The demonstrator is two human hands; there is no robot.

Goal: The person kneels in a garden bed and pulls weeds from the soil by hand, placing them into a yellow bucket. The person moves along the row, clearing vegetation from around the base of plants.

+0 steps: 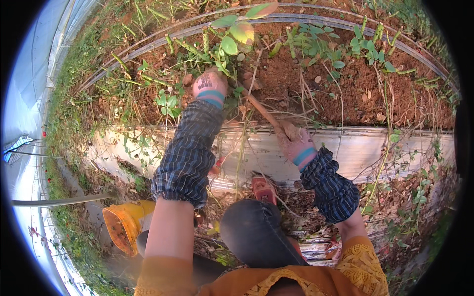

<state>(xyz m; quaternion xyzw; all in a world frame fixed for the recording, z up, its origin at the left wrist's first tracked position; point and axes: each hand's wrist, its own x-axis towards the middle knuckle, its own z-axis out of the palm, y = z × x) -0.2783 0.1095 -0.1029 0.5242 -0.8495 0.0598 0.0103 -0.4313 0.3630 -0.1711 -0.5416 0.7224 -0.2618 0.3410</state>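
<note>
My right hand [296, 144], in a pink work glove with a blue cuff, is closed round the lower end of a wooden handle [262, 109]. The handle slants up and left toward the soil; the tool's head is hard to make out among stems and dirt. My left hand [209, 85], gloved alike, reaches down at the base of a leafy plant [228, 47], left of the handle's far end. Its fingers are hidden by the glove's back and the foliage. Checked sleeve covers sit on both forearms.
A raised bed of red-brown soil [355, 106] holds cut green stems and dry twigs. Drip hoses [306, 19] arch across its far side. A pale plastic edging [316, 135] runs along the near side. A yellow bucket [123, 227] lies tipped at lower left, near my legs.
</note>
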